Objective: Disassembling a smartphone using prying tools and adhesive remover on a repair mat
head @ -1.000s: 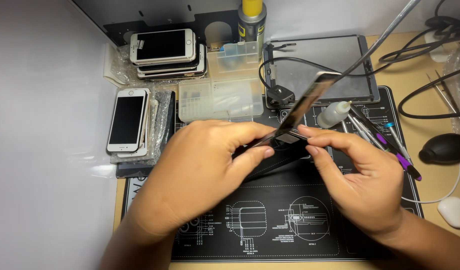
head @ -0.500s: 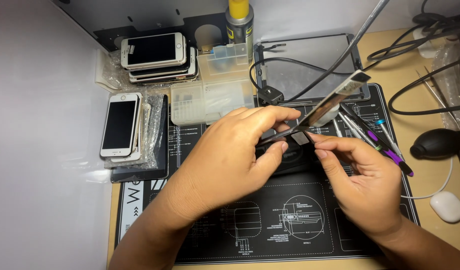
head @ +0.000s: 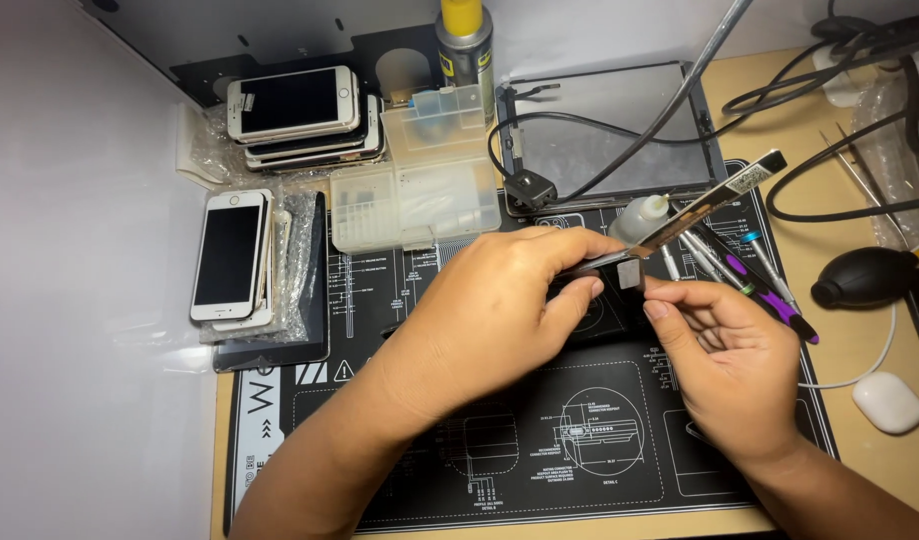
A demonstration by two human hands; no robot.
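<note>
My left hand (head: pixel 500 310) pinches the lower end of a thin, shiny screen panel (head: pixel 720 200) between thumb and forefinger. The panel shows edge-on and slants up to the right, over the tools. Under both hands lies a dark phone body (head: pixel 620 318), mostly hidden. My right hand (head: pixel 730 370) is just to the right of the left one. Its thumb and forefinger grip a small grey square piece (head: pixel 632 273) at the panel's lower end. All of this is above a black work mat (head: pixel 540 450) printed with white diagrams.
On the left are a stack of phones (head: pixel 300 115) and a white phone (head: pixel 230 255). Behind the hands are a clear parts box (head: pixel 415 190), a yellow-capped can (head: pixel 465 40), a grey tablet panel (head: pixel 610 130) and cables. To the right lie a small white bottle (head: pixel 642 215), screwdrivers (head: pixel 760 285), a black blower (head: pixel 865 280) and a white case (head: pixel 888 402).
The slanted panel and both hands have shifted a little to the right. My right fingers have closed on the small grey piece at the panel's lower end.
</note>
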